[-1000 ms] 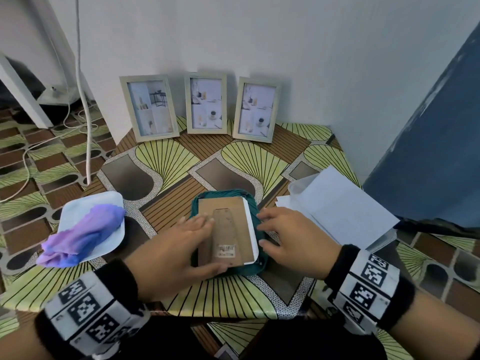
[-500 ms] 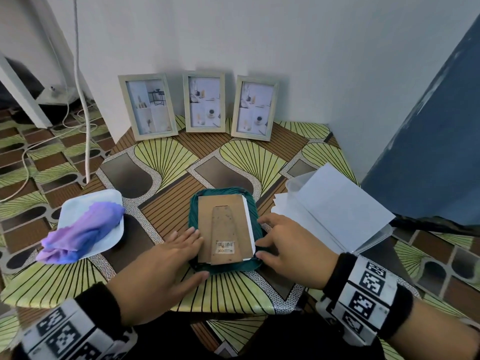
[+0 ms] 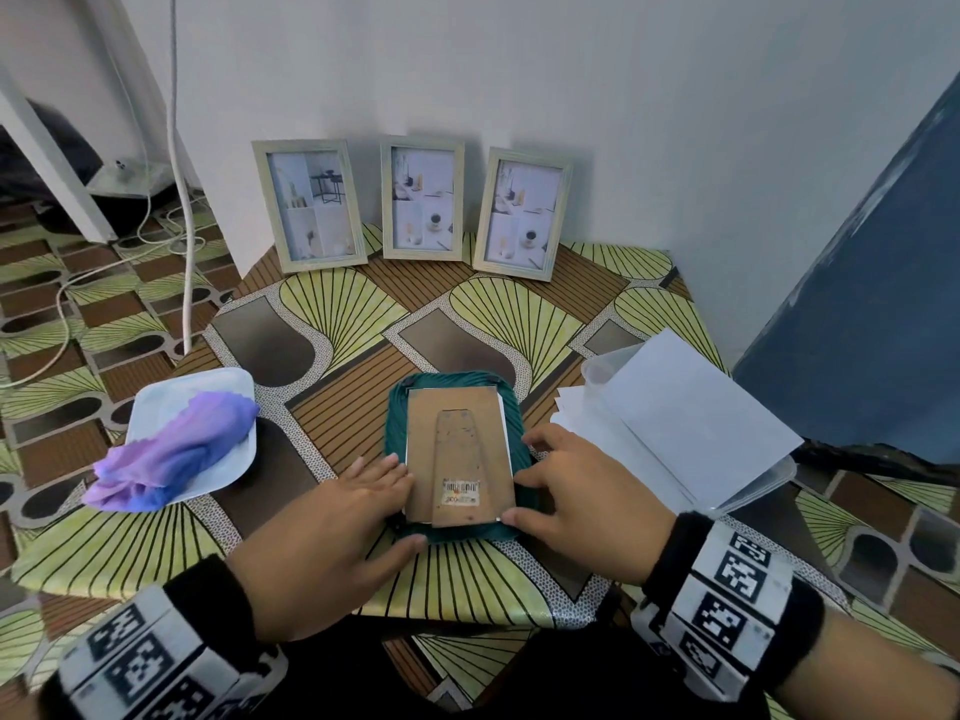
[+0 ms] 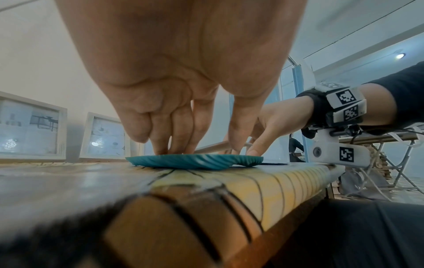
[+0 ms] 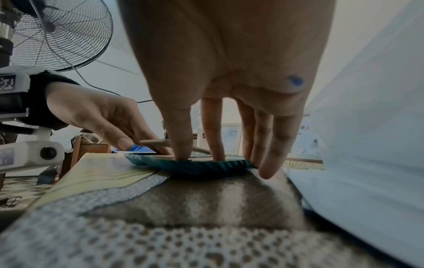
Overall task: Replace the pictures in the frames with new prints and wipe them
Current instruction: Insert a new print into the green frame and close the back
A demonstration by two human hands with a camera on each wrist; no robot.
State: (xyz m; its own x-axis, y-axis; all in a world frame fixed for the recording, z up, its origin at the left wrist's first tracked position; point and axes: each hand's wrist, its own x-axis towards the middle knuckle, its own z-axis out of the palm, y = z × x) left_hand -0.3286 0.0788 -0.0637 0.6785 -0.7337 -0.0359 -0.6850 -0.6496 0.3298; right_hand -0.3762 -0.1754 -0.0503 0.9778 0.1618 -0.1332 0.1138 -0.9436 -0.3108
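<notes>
A teal picture frame lies face down near the table's front edge. Its brown backing board, with a folded stand and a barcode sticker, rests in it. My left hand lies at the board's left edge, straight fingers pressing down on the frame. My right hand is at the right edge, thumb and fingertips pressing down on the frame. White prints are stacked to the right. A purple cloth lies to the left.
Three pale frames lean on the wall at the back. The cloth sits on a white tray. The prints rest on a clear plastic container. A blue panel stands to the right. Cables trail on the floor at left.
My left hand has slid off the top of the backing board to its left edge. My right hand stays at the right edge. The board now sits straighter in the frame.
</notes>
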